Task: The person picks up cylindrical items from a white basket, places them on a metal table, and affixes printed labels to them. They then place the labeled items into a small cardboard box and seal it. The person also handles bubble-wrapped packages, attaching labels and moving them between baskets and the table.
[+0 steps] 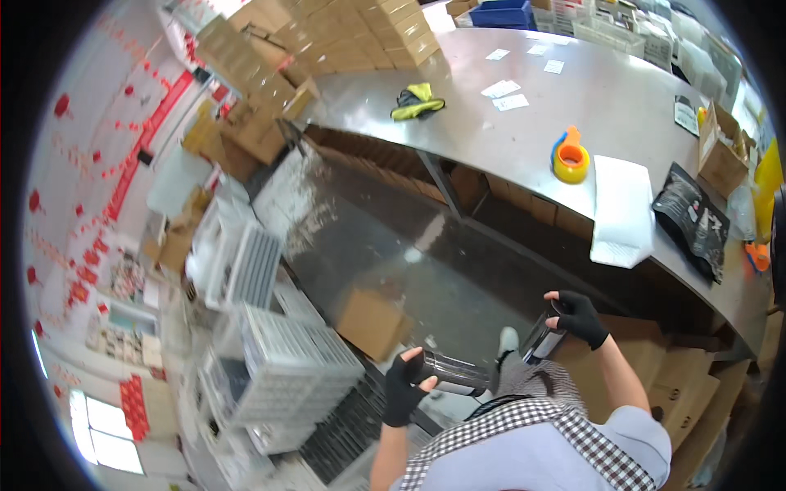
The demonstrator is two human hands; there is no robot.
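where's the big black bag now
In the head view, the black bag lies at the right on the metal table, just right of the white packet.

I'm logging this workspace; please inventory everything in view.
Cylinders: two, dark, lower centre, held
Table: one, metallic grey, upper right
Tape roll: one, yellow, on table
Packet: one, white, table's near edge
Pouch: one, black, right of packet
Bundle: one, yellow-grey, table's left part
Paper slips: several, white, table's far half
Stacked boxes: many, brown, top
Bins: several, mixed, top right
Loose box: one, brown, picture's centre
Crates: several, pale grey, left
Left hand: one, black-gloved, below centre
Right hand: one, black-gloved, lower right
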